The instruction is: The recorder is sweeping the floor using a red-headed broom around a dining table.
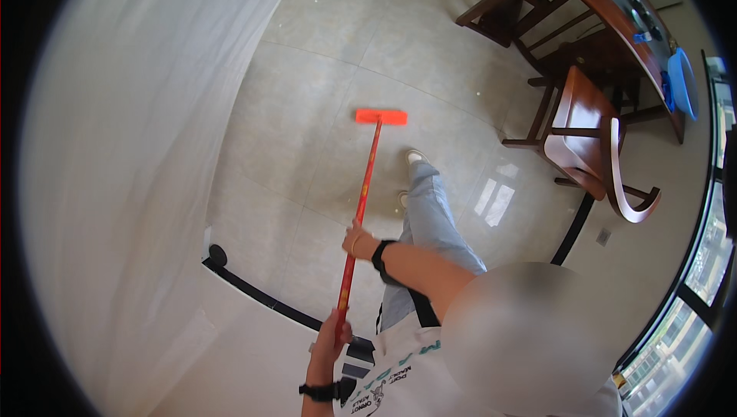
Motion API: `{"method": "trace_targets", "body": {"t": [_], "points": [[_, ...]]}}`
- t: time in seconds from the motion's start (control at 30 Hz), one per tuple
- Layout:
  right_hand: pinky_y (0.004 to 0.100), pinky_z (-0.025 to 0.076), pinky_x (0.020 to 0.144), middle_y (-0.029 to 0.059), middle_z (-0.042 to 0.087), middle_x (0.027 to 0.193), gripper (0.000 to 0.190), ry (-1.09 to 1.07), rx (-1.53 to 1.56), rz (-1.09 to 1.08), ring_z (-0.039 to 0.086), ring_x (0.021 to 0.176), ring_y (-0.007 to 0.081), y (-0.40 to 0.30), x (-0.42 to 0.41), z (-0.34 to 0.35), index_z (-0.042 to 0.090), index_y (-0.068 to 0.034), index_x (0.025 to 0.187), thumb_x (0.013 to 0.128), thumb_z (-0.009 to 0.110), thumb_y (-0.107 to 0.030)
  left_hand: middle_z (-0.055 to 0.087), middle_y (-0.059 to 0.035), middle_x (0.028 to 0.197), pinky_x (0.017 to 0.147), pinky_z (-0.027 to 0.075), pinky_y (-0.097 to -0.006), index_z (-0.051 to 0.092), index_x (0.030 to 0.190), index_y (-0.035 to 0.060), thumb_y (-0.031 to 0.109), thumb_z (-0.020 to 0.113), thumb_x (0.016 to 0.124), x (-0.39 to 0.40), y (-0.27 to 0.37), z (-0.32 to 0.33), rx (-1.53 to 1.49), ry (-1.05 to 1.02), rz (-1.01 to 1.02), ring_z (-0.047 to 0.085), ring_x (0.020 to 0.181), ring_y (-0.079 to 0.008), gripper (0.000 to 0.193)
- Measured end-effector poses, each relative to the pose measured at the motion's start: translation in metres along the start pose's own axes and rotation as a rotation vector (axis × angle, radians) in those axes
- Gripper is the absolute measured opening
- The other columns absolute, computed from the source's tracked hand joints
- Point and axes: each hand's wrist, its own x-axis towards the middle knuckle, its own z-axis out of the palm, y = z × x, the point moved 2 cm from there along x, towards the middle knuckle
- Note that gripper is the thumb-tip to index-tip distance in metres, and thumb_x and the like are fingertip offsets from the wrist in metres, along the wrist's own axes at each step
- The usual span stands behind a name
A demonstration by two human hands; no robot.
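Both my hands grip a long red pole (pixel 365 189) with yellow markings. My right hand (pixel 358 241) is wrapped around its middle, and a black band circles that wrist. Lower down, near the pole's end, my left hand (pixel 334 333) closes on it, also with a black wristband. At the far end, a flat rectangular orange-red head (pixel 381 117) lies against the tiled floor (pixel 299 129). Its underside is hidden, so I cannot tell whether it is a broom, mop or squeegee. My shoes (pixel 416 157) stand just right of the pole.
A wooden armchair (pixel 576 135) stands at the right beside a wooden desk (pixel 616 11) holding a blue plastic basin (pixel 683 84) and small items. A pale wall-like surface (pixel 132 146) bounds the left. Black skirting (pixel 288 312) runs behind me, with a round black object (pixel 217 255) at its corner.
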Motion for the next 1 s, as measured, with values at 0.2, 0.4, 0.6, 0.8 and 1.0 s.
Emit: {"method": "trace_targets", "body": {"t": [0.2, 0.4, 0.6, 0.8, 1.0], "points": [[0.0433, 0.027, 0.081, 0.0024, 0.057, 0.08, 0.012, -0.259, 0.093, -0.347, 0.049, 0.086, 0.0175, -0.077, -0.022, -0.008, 0.058, -0.013, 0.077, 0.067, 0.053, -0.017, 0.031, 0.0044, 0.051, 0.039, 0.024, -0.017, 0.039, 0.1, 0.0055, 0.019, 0.042, 0.08, -0.071, -0.03, -0.022, 0.076, 0.17, -0.095, 0.029, 0.041, -0.0045, 0.024], [0.0432, 0.027, 0.081, 0.0005, 0.057, 0.077, 0.01, -0.073, 0.041, -0.212, 0.05, 0.083, 0.0166, -0.02, 0.003, -0.028, 0.058, -0.015, 0.075, 0.068, 0.051, -0.018, 0.032, 0.0047, 0.049, 0.038, 0.023, -0.0175, 0.038, 0.1, 0.0026, 0.016, 0.04, 0.081, -0.02, 0.008, -0.009, 0.229, 0.09, 0.057, 0.027, 0.04, -0.0042, 0.024], [0.0433, 0.032, 0.076, 0.0005, 0.057, 0.076, 0.012, 0.069, -0.176, 0.09, 0.05, 0.083, 0.0176, 0.158, 0.05, -0.106, 0.058, -0.015, 0.074, 0.067, 0.05, -0.02, 0.032, 0.0045, 0.049, 0.035, 0.022, -0.018, 0.038, 0.073, 0.0085, 0.02, 0.042, 0.08, 0.089, 0.131, 0.09, 0.349, -0.065, 0.211, 0.027, 0.038, -0.0039, 0.014], [0.0324, 0.037, 0.072, 0.0011, 0.054, 0.081, 0.015, 0.235, -0.253, 0.402, 0.049, 0.083, 0.0174, 0.311, 0.065, -0.219, 0.056, -0.014, 0.081, 0.071, 0.046, -0.019, 0.033, 0.0058, 0.05, 0.034, 0.023, -0.0168, 0.038, 0.075, 0.0107, 0.024, 0.042, 0.08, 0.167, 0.262, 0.208, 0.396, -0.229, 0.255, 0.029, 0.037, -0.0032, 0.014], [0.0411, 0.032, 0.076, 0.0001, 0.053, 0.089, 0.019, 0.259, -0.187, 0.379, 0.045, 0.09, 0.0207, 0.311, 0.088, -0.177, 0.057, -0.015, 0.083, 0.071, 0.044, -0.023, 0.033, 0.0052, 0.047, 0.033, 0.023, -0.0172, 0.042, 0.078, 0.0093, 0.03, 0.041, 0.081, 0.166, 0.253, 0.176, 0.411, -0.113, 0.21, 0.03, 0.037, -0.0035, 0.021]]}}
